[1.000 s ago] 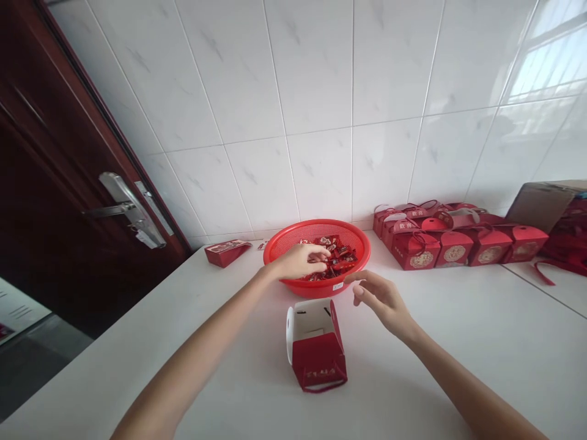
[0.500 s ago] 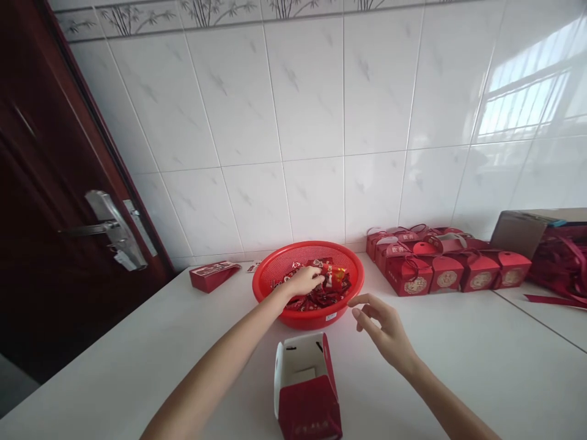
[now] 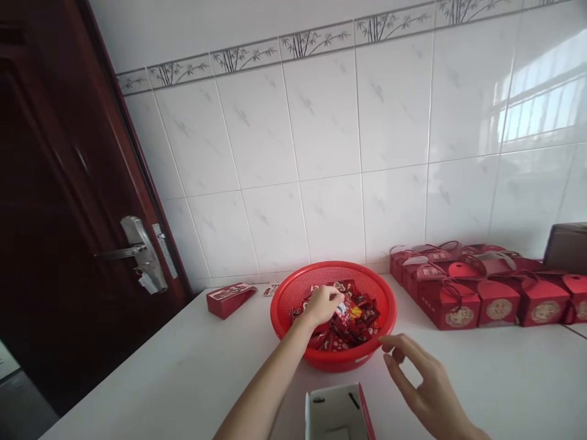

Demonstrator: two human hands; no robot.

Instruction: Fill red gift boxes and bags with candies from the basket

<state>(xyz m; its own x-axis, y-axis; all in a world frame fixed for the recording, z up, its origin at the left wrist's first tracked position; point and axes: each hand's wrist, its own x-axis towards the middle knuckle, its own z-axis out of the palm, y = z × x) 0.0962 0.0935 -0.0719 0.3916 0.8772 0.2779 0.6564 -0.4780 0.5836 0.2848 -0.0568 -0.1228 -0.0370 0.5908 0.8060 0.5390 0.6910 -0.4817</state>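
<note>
My left hand (image 3: 324, 304) reaches into a red plastic basket (image 3: 287, 293) full of wrapped candies (image 3: 355, 330). Its fingers are pinched together at a pink-and-white wrapped candy (image 3: 342, 309), partly hidden by the hand. By the basket's front right rim, my right hand (image 3: 415, 373) hovers with thumb and fingers apart, holding nothing. Below the basket stands a red gift box (image 3: 337, 409) with a white inside, its top open; the lower part is cut off by the view's edge.
Several closed red gift boxes (image 3: 458, 305) with ribbon handles stand in rows at the right. A flat red box (image 3: 229, 299) and a small card (image 3: 271, 289) lie left of the basket. A brown carton (image 3: 566, 247) sits far right. Behind are a tiled wall and a dark door (image 3: 59, 183).
The view has tilted up and shifted left, so things sit lower and farther right. My left hand's fingers have drawn into a pinch within the basket. My right hand remains near the rim.
</note>
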